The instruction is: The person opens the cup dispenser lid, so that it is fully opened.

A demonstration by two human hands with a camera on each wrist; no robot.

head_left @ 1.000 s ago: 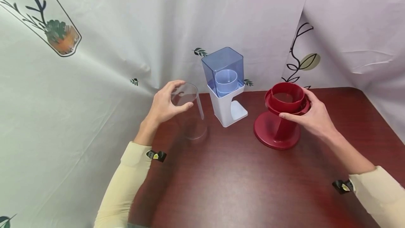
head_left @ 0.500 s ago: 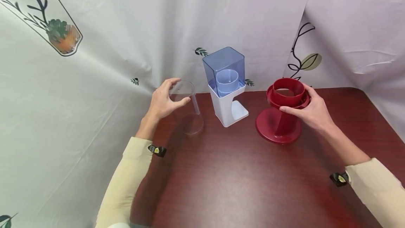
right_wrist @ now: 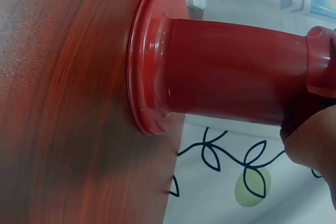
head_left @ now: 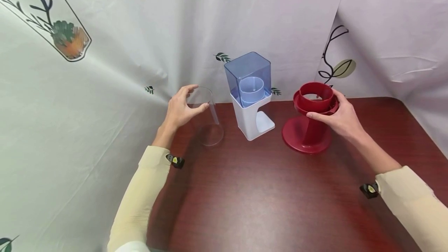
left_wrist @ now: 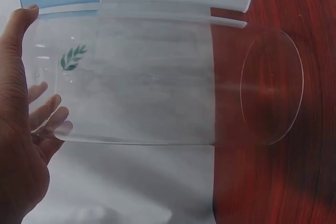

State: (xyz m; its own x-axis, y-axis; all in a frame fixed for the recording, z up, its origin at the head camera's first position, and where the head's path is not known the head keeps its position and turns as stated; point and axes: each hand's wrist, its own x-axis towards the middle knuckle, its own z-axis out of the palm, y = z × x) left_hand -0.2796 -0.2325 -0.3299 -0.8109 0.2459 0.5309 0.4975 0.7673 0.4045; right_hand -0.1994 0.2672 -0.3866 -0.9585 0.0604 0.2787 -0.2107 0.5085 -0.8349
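Note:
In the head view my left hand [head_left: 179, 108] grips a clear, tall cylinder [head_left: 205, 121] near its upper rim. The left wrist view shows the thumb and fingers curled around that end of the cylinder [left_wrist: 152, 87], with its round base over the brown table. My right hand [head_left: 344, 116] holds a red stand [head_left: 311, 132] by the ring at its top. A wide round foot and a thick post make up the lower stand [right_wrist: 231, 69] in the right wrist view. Whether either base touches the table, I cannot tell.
Between the two hands stands a white holder [head_left: 244, 121] with a transparent blue box [head_left: 247, 69] on top and a round cup-like part inside. Behind the brown table [head_left: 245, 189] hangs a pale cloth [head_left: 280, 18] with plant prints, which also runs along the left side.
The clear cylinder and my left hand have shifted back and slightly left. My right hand has moved the red stand a little farther back. The white holder has stayed in place.

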